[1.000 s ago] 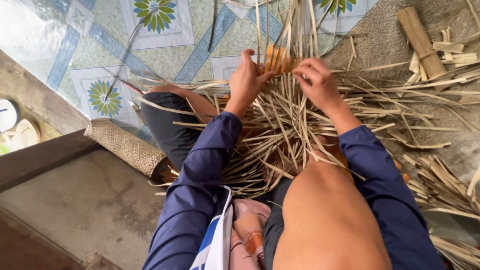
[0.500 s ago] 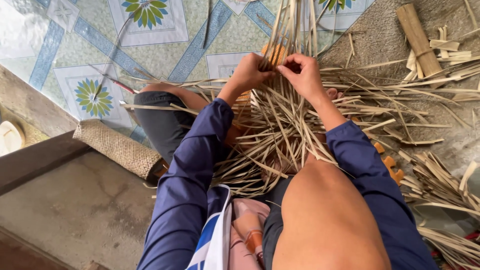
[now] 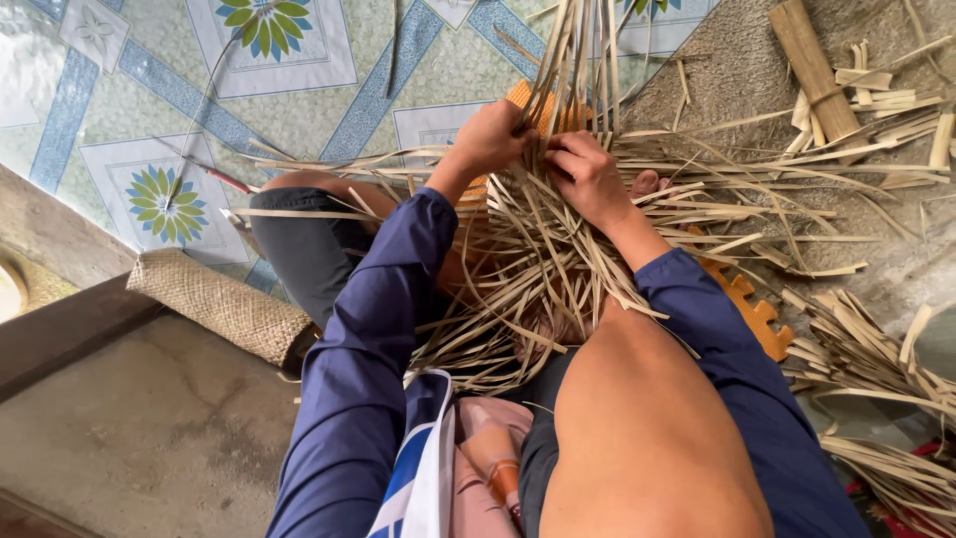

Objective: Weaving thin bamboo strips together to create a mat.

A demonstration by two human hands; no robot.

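Note:
A loose tangle of pale dried leaf strips (image 3: 538, 269) lies across my lap and spreads over the floor. My left hand (image 3: 488, 139) and my right hand (image 3: 586, 171) sit close together at the top of the tangle, each pinching strips where they cross. A bundle of longer strips (image 3: 578, 55) rises from between the hands toward the top edge. Both arms wear dark blue sleeves. My bare knee fills the lower middle.
A woven mat roll (image 3: 219, 304) lies at my left on a patterned tile floor (image 3: 149, 80). A short bundle of flat sticks (image 3: 817, 65) rests top right on a grey mat. More strips (image 3: 866, 349) pile at the right. An orange foam piece (image 3: 752, 309) lies under my right arm.
Both hands have drawn closer together over the crossing strips, the left one moving right toward the upright bundle. The view has shifted slightly.

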